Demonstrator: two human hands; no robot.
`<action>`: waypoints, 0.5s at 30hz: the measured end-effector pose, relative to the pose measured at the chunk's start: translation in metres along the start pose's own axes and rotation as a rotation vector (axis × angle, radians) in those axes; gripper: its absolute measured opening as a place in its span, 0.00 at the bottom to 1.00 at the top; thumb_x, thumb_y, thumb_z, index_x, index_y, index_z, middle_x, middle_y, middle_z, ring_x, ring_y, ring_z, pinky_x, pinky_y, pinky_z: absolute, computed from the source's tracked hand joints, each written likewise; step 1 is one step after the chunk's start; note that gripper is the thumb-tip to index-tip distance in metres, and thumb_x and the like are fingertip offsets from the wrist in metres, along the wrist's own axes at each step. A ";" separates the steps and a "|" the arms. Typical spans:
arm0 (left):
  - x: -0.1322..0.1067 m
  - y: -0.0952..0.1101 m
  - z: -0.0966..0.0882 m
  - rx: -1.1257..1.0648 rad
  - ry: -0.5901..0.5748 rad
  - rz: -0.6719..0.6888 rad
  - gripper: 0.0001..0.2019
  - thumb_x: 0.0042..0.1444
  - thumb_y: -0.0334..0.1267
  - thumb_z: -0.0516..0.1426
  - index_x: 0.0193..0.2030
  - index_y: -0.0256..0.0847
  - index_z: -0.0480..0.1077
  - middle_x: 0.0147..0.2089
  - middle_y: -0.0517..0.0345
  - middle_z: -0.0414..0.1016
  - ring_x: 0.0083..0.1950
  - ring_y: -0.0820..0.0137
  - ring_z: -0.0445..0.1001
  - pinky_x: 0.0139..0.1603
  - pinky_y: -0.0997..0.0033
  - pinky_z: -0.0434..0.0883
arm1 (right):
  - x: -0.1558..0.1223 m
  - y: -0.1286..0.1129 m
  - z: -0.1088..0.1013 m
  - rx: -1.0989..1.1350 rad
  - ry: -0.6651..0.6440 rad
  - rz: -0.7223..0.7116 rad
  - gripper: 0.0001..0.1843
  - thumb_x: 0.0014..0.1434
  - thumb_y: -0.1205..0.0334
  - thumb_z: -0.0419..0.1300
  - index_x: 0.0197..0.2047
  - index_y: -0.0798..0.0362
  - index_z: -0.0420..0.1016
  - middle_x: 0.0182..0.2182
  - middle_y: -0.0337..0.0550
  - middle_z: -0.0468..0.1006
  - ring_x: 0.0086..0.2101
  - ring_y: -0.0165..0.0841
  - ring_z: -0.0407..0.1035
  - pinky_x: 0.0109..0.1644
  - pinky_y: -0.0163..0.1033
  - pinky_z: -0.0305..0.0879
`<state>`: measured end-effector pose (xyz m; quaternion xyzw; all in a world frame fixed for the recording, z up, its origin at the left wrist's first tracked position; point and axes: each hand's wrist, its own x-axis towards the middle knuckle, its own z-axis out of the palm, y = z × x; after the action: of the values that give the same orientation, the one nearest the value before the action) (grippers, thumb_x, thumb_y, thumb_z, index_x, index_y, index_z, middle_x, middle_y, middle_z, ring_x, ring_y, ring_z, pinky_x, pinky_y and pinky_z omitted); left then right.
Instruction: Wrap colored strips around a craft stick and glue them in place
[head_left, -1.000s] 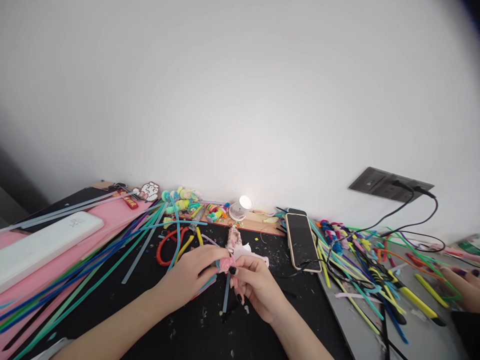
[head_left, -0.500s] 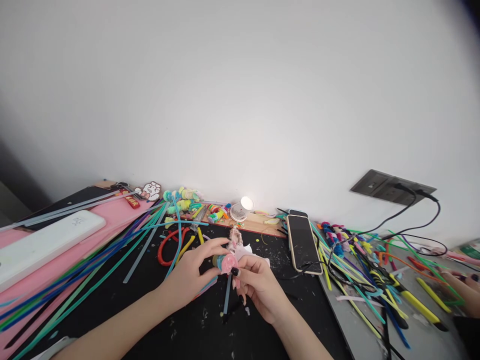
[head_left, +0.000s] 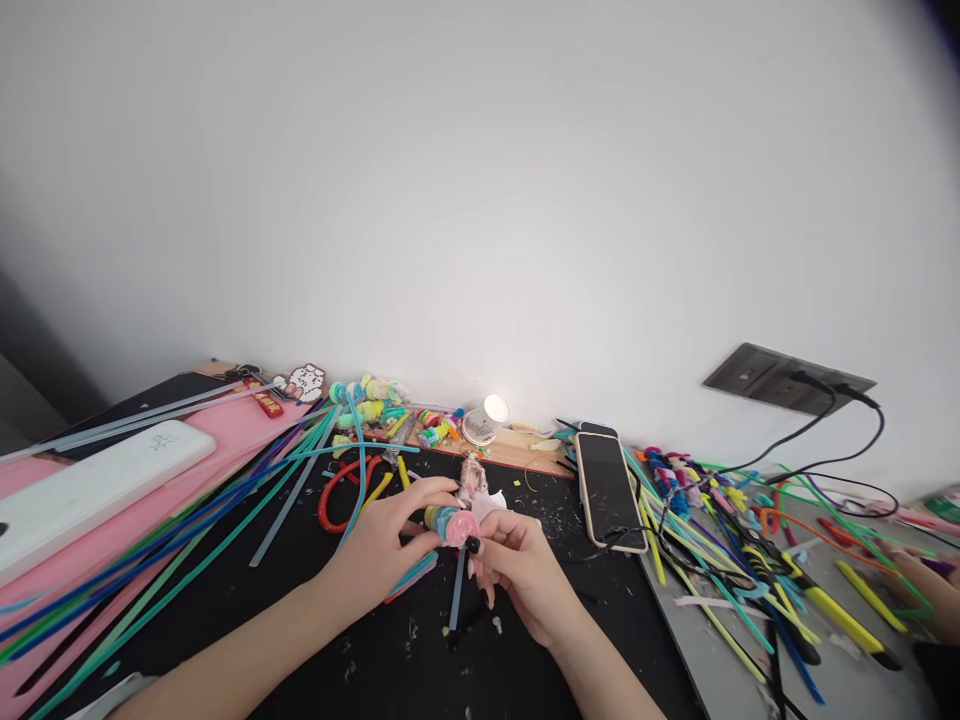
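Right hand (head_left: 517, 568) pinches the fuzzy roll (head_left: 450, 525) at its pink end; left hand (head_left: 386, 545) curves around it, contact partly hidden, grip impossible to tell.

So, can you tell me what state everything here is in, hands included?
Left hand: curved around the fuzzy roll, exact grip unclear
Right hand: pinching the roll's pink end
Fuzzy roll: coiled, held
Phone: face up, screen dark
Wall socket: two plugs inserted
Red-handled tool: lying down, open or shut unclear
Long stems: loose, uncoiled

Pastel roll (head_left: 452, 525) partly hidden
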<state>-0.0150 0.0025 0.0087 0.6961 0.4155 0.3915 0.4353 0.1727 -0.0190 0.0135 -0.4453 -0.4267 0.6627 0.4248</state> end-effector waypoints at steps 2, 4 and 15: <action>0.000 -0.001 0.001 -0.022 -0.006 0.000 0.19 0.52 0.32 0.55 0.52 0.46 0.68 0.49 0.59 0.81 0.47 0.66 0.80 0.45 0.68 0.79 | 0.000 0.000 0.000 -0.007 -0.005 -0.005 0.17 0.45 0.52 0.72 0.23 0.55 0.72 0.17 0.34 0.74 0.14 0.23 0.60 0.16 0.29 0.57; 0.001 -0.001 0.001 -0.038 -0.023 -0.003 0.20 0.53 0.32 0.56 0.53 0.46 0.67 0.50 0.58 0.80 0.47 0.66 0.80 0.50 0.67 0.78 | 0.000 0.001 0.000 -0.019 -0.009 -0.011 0.18 0.45 0.52 0.72 0.23 0.55 0.72 0.17 0.34 0.74 0.14 0.23 0.60 0.17 0.29 0.57; 0.002 0.006 0.002 -0.054 -0.076 -0.106 0.22 0.53 0.37 0.59 0.56 0.41 0.64 0.43 0.53 0.82 0.39 0.64 0.78 0.32 0.72 0.75 | -0.002 0.005 -0.013 -0.796 0.242 -0.742 0.11 0.62 0.63 0.57 0.28 0.53 0.71 0.23 0.38 0.70 0.23 0.29 0.64 0.27 0.34 0.60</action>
<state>-0.0112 0.0017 0.0136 0.6755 0.4241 0.3525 0.4895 0.1844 -0.0203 0.0065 -0.4643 -0.7204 0.2006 0.4746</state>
